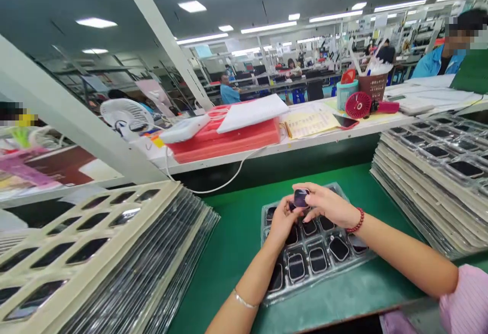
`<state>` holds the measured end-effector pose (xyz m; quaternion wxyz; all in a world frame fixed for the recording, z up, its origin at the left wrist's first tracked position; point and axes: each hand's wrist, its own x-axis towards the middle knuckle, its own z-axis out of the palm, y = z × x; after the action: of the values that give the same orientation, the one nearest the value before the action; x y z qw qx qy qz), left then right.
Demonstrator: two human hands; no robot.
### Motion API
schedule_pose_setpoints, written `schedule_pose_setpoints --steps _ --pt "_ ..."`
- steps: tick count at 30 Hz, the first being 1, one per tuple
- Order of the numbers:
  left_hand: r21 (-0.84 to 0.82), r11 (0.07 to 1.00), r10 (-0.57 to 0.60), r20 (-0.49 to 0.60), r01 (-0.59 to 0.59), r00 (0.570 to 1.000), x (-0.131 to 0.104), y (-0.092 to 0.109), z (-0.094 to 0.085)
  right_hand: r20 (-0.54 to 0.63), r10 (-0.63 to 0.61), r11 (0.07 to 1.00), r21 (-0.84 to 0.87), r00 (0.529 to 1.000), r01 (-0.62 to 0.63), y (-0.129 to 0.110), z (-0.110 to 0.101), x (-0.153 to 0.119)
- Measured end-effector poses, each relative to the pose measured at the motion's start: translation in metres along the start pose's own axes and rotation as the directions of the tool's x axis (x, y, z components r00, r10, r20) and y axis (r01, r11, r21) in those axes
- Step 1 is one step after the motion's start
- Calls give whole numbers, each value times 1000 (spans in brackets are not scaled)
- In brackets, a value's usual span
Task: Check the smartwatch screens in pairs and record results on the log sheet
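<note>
Over a clear plastic tray (309,287) on the green mat, my right hand (330,204) pinches a small dark square screen (301,198) between thumb and fingers. My left hand (282,220) is just left of it, its fingers closed near a second dark piece (292,206) that is partly covered. Whether the left fingers grip that piece is hard to see. Several dark square screens sit in the tray's pockets, among them one (318,260) near the front; one (338,248) at the right sits turned in its pocket.
Tall tray stacks stand at left (152,252) and right (423,191). Behind the mat, a shelf (244,154) bears red foam (229,138), papers, a phone (346,121), a pink fan (358,104) and cups. A white cable (232,180) hangs below it. A person (438,62) is at the far right.
</note>
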<state>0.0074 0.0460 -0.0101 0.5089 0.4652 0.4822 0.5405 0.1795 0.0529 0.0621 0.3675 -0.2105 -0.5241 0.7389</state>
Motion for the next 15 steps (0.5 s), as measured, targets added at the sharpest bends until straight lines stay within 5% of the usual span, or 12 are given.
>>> schedule_pose_setpoints --steps 3,6,15 --pt "5 999 36 -16 -36 999 3 3 2 -176 52 981 -174 983 -83 28 -40 23" --pt "-18 999 27 -20 -27 999 5 1 3 -203 29 968 -238 979 -78 47 -66 26" --pt "-13 1000 25 41 -25 999 3 1 1 -108 -27 941 -338 994 -11 67 -78 19"
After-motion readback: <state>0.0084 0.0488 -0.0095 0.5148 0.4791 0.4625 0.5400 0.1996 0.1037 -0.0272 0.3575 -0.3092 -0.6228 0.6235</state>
